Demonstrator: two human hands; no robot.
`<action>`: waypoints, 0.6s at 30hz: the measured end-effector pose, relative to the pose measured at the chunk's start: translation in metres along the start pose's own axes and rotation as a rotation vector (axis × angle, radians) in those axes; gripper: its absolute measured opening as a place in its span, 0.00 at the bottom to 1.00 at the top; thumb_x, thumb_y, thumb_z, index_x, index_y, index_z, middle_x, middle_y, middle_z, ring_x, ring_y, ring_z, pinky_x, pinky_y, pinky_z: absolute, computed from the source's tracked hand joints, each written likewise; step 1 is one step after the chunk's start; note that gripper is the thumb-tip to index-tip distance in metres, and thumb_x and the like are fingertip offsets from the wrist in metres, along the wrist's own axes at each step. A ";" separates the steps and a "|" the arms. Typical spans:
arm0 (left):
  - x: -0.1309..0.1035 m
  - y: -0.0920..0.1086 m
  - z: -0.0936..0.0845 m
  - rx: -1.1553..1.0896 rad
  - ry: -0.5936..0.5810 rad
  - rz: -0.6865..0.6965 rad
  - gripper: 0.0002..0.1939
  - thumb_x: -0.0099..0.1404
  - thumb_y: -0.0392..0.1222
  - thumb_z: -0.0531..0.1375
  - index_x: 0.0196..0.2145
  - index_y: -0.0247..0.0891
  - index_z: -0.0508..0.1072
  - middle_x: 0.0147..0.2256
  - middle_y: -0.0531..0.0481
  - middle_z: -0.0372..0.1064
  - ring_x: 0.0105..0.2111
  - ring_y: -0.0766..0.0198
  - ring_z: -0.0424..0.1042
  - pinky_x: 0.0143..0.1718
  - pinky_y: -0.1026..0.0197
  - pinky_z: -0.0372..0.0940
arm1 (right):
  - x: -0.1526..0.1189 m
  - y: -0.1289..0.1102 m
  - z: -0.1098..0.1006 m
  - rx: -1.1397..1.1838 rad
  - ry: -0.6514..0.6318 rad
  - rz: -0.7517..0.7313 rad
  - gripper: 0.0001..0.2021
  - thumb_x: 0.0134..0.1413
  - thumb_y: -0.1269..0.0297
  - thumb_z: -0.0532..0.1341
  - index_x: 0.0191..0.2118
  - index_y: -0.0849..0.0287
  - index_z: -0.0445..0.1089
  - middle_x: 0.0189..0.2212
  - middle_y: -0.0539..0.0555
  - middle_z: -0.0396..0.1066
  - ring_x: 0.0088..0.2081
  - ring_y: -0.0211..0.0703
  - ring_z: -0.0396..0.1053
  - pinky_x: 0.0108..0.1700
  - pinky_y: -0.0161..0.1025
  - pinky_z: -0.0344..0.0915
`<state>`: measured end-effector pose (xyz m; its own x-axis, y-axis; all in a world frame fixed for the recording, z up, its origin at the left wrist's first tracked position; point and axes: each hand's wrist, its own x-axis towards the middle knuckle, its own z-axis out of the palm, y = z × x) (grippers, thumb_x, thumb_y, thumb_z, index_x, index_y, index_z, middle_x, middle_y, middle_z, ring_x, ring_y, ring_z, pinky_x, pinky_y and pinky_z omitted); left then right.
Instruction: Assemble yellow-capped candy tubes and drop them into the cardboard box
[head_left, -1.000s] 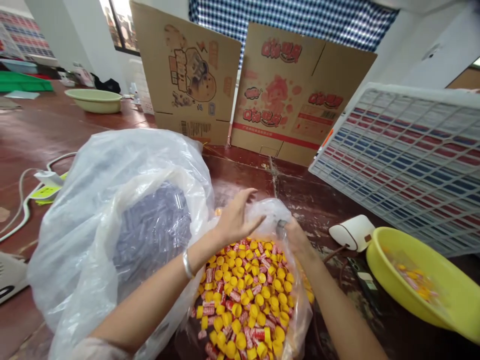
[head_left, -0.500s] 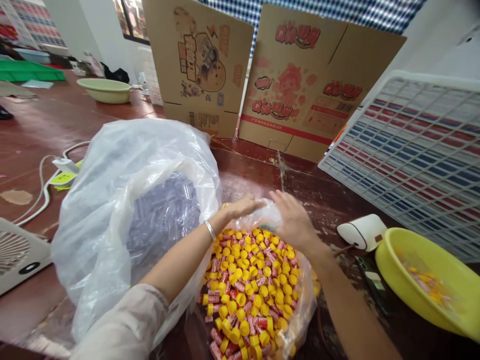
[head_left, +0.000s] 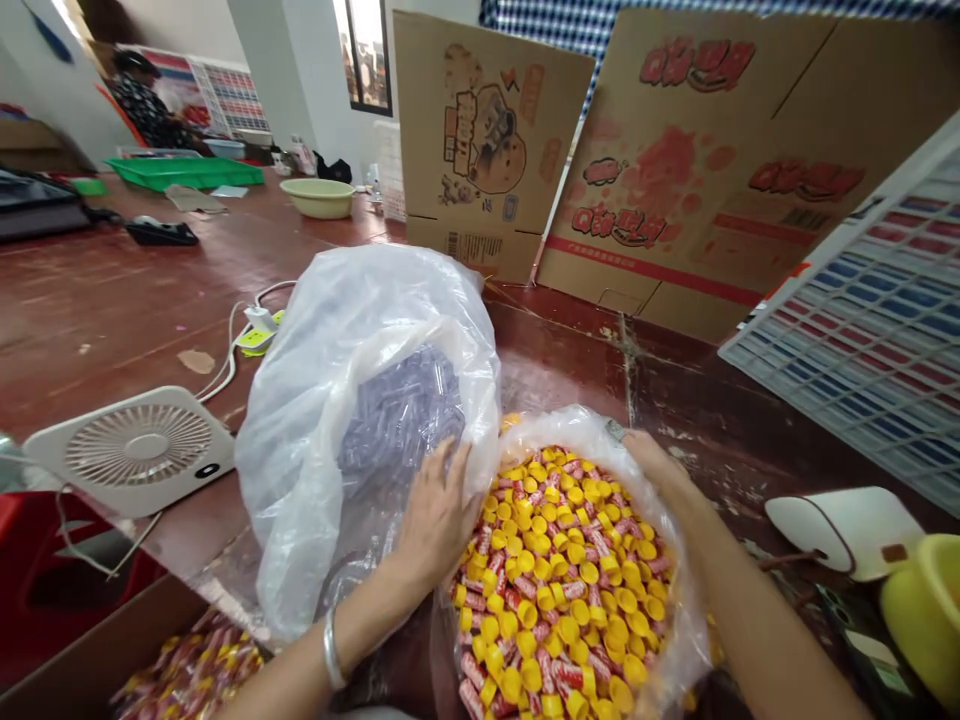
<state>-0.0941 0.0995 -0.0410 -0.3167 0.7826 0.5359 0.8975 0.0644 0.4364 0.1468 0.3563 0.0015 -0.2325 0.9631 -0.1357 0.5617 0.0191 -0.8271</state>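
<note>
My left hand [head_left: 436, 515] is open, fingers spread, at the near right edge of a large white plastic bag [head_left: 375, 285] of clear plastic tubes [head_left: 401, 405]. My right hand [head_left: 654, 462] grips the far right rim of a smaller clear plastic bag [head_left: 581, 420]; its fingertips are partly hidden by the film. That bag stands open, full of small red-and-white printed tubes with yellow caps [head_left: 566, 590]. A silver bangle [head_left: 332, 650] circles my left wrist.
A white fan [head_left: 146, 445] and a power strip [head_left: 259, 335] are at the left. A box of wrapped pieces [head_left: 191, 665] lies lower left. Cardboard sheets [head_left: 487, 150] stand behind. On the right are a white plastic grid [head_left: 862, 330], a white device [head_left: 840, 530] and a yellow basin [head_left: 926, 610].
My left hand has left the far rim of the capped-tube bag and moved left and nearer, to the clear-tube bag. My right hand stays at its rim. The view has swung left.
</note>
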 end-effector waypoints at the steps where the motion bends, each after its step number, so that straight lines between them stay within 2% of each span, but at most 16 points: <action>1: -0.016 -0.006 0.002 -0.006 -0.055 -0.027 0.29 0.70 0.40 0.56 0.67 0.39 0.57 0.58 0.32 0.67 0.58 0.44 0.69 0.55 0.41 0.70 | 0.000 -0.005 -0.002 -0.047 0.012 -0.013 0.09 0.46 0.58 0.65 0.29 0.57 0.76 0.26 0.58 0.77 0.36 0.58 0.74 0.39 0.46 0.69; 2: -0.029 -0.010 0.006 -0.023 -0.122 -0.028 0.29 0.70 0.37 0.55 0.67 0.40 0.57 0.55 0.34 0.70 0.54 0.46 0.72 0.53 0.43 0.71 | -0.001 -0.012 -0.004 -0.090 0.034 -0.026 0.08 0.44 0.61 0.65 0.32 0.57 0.77 0.31 0.59 0.79 0.42 0.60 0.75 0.45 0.49 0.69; 4: -0.043 -0.010 0.014 -0.051 -0.252 0.029 0.28 0.69 0.31 0.52 0.65 0.40 0.61 0.50 0.38 0.73 0.49 0.50 0.75 0.51 0.46 0.73 | -0.007 -0.034 -0.010 -0.174 0.055 -0.120 0.17 0.41 0.67 0.64 0.41 0.55 0.78 0.44 0.60 0.79 0.53 0.62 0.71 0.57 0.52 0.64; 6: -0.045 -0.004 0.017 -0.048 -0.343 0.082 0.27 0.68 0.29 0.50 0.62 0.39 0.65 0.50 0.38 0.74 0.47 0.50 0.75 0.50 0.47 0.73 | -0.017 -0.063 -0.011 -0.223 -0.018 -0.329 0.27 0.41 0.70 0.62 0.52 0.52 0.75 0.55 0.58 0.74 0.60 0.59 0.67 0.64 0.52 0.58; 7: -0.043 0.000 0.016 -0.049 -0.375 0.086 0.25 0.68 0.29 0.50 0.61 0.39 0.66 0.50 0.38 0.74 0.47 0.50 0.75 0.49 0.48 0.73 | -0.022 -0.078 -0.008 -0.222 -0.095 -0.456 0.30 0.43 0.70 0.62 0.56 0.51 0.73 0.59 0.56 0.72 0.61 0.57 0.66 0.65 0.52 0.58; 9: -0.037 0.005 0.005 -0.072 -0.419 0.072 0.20 0.71 0.34 0.50 0.57 0.39 0.70 0.48 0.39 0.75 0.44 0.51 0.76 0.45 0.51 0.75 | -0.026 -0.107 0.007 -0.144 -0.268 -0.643 0.30 0.48 0.68 0.62 0.60 0.51 0.70 0.62 0.55 0.69 0.62 0.54 0.66 0.66 0.51 0.59; 11: -0.030 0.002 -0.014 -0.123 -0.441 0.076 0.15 0.73 0.38 0.51 0.51 0.40 0.74 0.44 0.41 0.76 0.40 0.54 0.77 0.41 0.54 0.75 | -0.019 -0.133 0.033 -0.041 -0.339 -0.663 0.26 0.51 0.66 0.63 0.58 0.53 0.71 0.60 0.55 0.71 0.61 0.53 0.68 0.65 0.50 0.61; 13: -0.016 -0.012 -0.043 -0.180 -0.370 0.077 0.13 0.73 0.42 0.52 0.46 0.42 0.77 0.41 0.44 0.78 0.37 0.57 0.78 0.39 0.57 0.75 | 0.003 -0.155 0.064 -0.016 -0.253 -0.566 0.22 0.51 0.68 0.64 0.54 0.55 0.73 0.55 0.56 0.75 0.58 0.50 0.71 0.64 0.47 0.63; 15: 0.012 -0.038 -0.076 -0.196 -0.181 0.047 0.14 0.74 0.45 0.53 0.42 0.44 0.79 0.40 0.46 0.79 0.38 0.58 0.78 0.41 0.56 0.74 | 0.035 -0.175 0.095 -0.029 -0.198 -0.510 0.18 0.55 0.71 0.62 0.52 0.57 0.74 0.53 0.57 0.76 0.55 0.47 0.73 0.62 0.46 0.65; 17: 0.059 -0.075 -0.110 -0.117 0.045 -0.014 0.15 0.73 0.49 0.54 0.40 0.43 0.79 0.40 0.45 0.79 0.40 0.55 0.77 0.45 0.53 0.72 | 0.069 -0.193 0.121 -0.048 -0.162 -0.450 0.14 0.61 0.71 0.59 0.51 0.60 0.74 0.50 0.58 0.77 0.53 0.47 0.74 0.58 0.47 0.68; 18: 0.088 -0.096 -0.124 -0.051 0.110 -0.073 0.16 0.72 0.50 0.53 0.40 0.43 0.79 0.40 0.45 0.79 0.40 0.55 0.77 0.46 0.53 0.71 | 0.085 -0.202 0.132 -0.062 -0.145 -0.418 0.13 0.64 0.69 0.59 0.51 0.61 0.74 0.49 0.59 0.77 0.52 0.48 0.74 0.56 0.49 0.70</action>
<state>-0.2468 0.0850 0.0540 -0.4148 0.7043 0.5761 0.8548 0.0846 0.5120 -0.0906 0.3990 0.0850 -0.5559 0.8218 0.1246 0.4417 0.4190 -0.7933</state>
